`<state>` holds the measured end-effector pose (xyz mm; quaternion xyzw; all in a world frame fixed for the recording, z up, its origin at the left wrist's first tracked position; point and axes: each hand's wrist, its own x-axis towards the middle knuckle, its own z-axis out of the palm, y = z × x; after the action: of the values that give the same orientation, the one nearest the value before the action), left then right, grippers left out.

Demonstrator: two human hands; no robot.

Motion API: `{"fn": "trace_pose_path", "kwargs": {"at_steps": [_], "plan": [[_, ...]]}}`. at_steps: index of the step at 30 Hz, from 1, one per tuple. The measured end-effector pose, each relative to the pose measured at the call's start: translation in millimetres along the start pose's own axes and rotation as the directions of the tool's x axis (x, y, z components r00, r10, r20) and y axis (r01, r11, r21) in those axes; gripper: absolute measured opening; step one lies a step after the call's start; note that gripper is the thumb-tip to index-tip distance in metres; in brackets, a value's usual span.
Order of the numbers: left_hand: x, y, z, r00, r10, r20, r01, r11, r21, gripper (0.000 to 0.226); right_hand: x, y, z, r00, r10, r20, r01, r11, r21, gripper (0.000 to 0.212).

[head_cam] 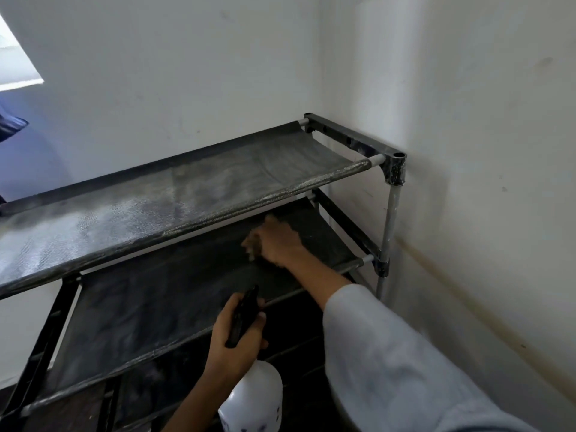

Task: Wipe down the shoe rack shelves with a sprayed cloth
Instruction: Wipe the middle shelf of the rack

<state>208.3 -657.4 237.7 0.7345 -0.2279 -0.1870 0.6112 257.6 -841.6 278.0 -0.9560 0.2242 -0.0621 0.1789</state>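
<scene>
White walls meet behind the shoe rack [393,169]; the blurred right hand [277,241] rubs its second shelf [149,307], cloth unseen, grip unclear; the left hand [235,341] grips a spray bottle [254,397]; next, wipe leftward.

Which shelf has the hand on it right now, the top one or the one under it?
The second shelf, the darker one below. The right hand is pressed on it near its right end. The top shelf is dusty grey and nothing touches it.
</scene>
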Motion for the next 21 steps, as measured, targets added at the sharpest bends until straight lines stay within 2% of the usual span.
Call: {"fn": "trace_pose_path", "kwargs": {"at_steps": [2,4,7,10,13,15,17,19,21], "plan": [[2,-4,1,0.999,-0.038,-0.008,0.038,0.999,-0.027,0.019,15,31,-13,0.977,0.178,-0.117,-0.188,0.979,-0.076,0.034],[4,-6,0,0.998,-0.062,0.008,0.062,0.997,-0.054,0.019,27,56,-24,0.924,0.323,-0.207,-0.349,0.932,-0.102,0.039],[6,-6,-5,0.997,-0.072,0.025,0.073,0.996,-0.042,0.017,34,50,-26,0.890,0.390,-0.237,-0.419,0.904,-0.085,0.043],[6,-7,-5,0.995,-0.099,0.001,0.099,0.995,-0.004,0.019,31,5,-2,0.924,0.326,-0.200,-0.352,0.929,-0.111,0.041],[7,-8,-8,0.991,-0.128,-0.042,0.129,0.991,0.023,0.039,22,-41,20,0.983,0.145,-0.115,-0.152,0.987,-0.058,0.037],[6,-3,-9,0.994,-0.096,-0.042,0.098,0.995,0.034,0.031,17,-52,20,0.999,-0.041,-0.001,0.041,0.999,-0.035,0.032],[3,2,-7,0.995,-0.093,-0.030,0.093,0.996,0.006,0.019,9,-44,11,0.976,-0.193,0.098,0.196,0.980,-0.028,0.027],[2,4,-6,0.996,-0.092,-0.009,0.092,0.996,-0.016,0.016,6,-21,-1,0.977,-0.194,0.094,0.202,0.975,-0.092,0.022],[1,2,-5,0.996,-0.085,0.002,0.085,0.996,-0.012,0.018,9,12,-19,0.997,-0.075,0.011,0.076,0.980,-0.182,0.020]]}}
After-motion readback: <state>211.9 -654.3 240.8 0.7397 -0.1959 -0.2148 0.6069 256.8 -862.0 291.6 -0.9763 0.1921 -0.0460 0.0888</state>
